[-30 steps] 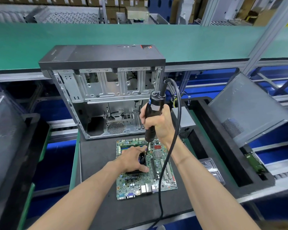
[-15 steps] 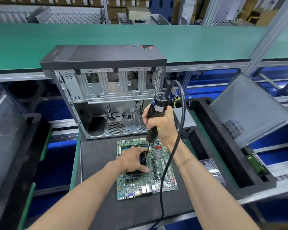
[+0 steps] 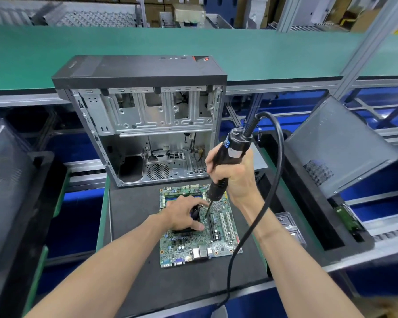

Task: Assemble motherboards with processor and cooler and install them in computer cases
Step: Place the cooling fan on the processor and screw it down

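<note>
Right hand, grip clamped on black corded electric screwdriver, is now tilting its bit down to the black cooler's right edge; left hand is pressing cooler onto green motherboard on bench, fingers curled over it. Fastening prob. starting.

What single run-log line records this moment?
left hand: holds cooler on motherboard | right hand: grips electric screwdriver, bit beside cooler | case: open, behind
</note>
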Demonstrator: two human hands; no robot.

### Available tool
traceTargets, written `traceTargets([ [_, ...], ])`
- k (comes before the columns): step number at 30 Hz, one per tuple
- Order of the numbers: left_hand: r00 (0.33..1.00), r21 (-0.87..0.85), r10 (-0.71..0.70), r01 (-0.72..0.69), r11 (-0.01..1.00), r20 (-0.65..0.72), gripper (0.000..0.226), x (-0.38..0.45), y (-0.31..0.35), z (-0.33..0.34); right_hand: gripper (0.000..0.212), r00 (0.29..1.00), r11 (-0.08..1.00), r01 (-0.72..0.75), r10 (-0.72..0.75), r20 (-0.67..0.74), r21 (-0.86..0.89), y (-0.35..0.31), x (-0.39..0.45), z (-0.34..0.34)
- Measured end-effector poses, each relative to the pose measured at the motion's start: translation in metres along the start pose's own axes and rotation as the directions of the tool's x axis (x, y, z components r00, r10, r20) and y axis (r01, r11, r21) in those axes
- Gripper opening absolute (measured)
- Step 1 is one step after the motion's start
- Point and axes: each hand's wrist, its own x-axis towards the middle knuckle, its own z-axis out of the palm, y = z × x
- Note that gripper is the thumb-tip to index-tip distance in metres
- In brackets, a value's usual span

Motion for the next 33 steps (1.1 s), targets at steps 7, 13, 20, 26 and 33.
traceTargets([
  [7, 0.998, 0.079, 0.013, -0.018, 0.997, 0.063, 0.024, 0.0, 0.003, -0.002, 0.026, 1.0, 1.0, -0.022, 0.022, -0.003, 0.003, -0.007, -0.014, 0.01],
  [13, 0.998, 0.07, 0.038, -0.041, 0.997, 0.051, 0.019, 0.0, 0.002, -0.002, 0.023, 0.999, 0.999, -0.043, 0.043, -0.012, -0.022, -0.008, -0.016, 0.014],
  [20, 0.997, 0.071, 0.045, -0.049, 0.996, 0.06, 0.017, -0.002, 0.005, -0.005, 0.028, 0.996, 0.996, -0.063, 0.059, -0.064, -0.058, -0.009, -0.017, 0.021],
  [26, 0.996, 0.04, 0.059, -0.062, 0.997, 0.065, 0.016, -0.003, 0.002, -0.006, 0.027, 0.998, 0.998, -0.051, 0.05, -0.04, -0.027, -0.012, -0.014, 0.021],
  [33, 0.996, 0.016, 0.064, -0.065, 0.998, 0.065, 0.014, -0.001, 0.001, -0.006, 0.028, 0.999, 0.997, -0.039, 0.039, -0.003, -0.061, -0.002, -0.014, 0.017],
])
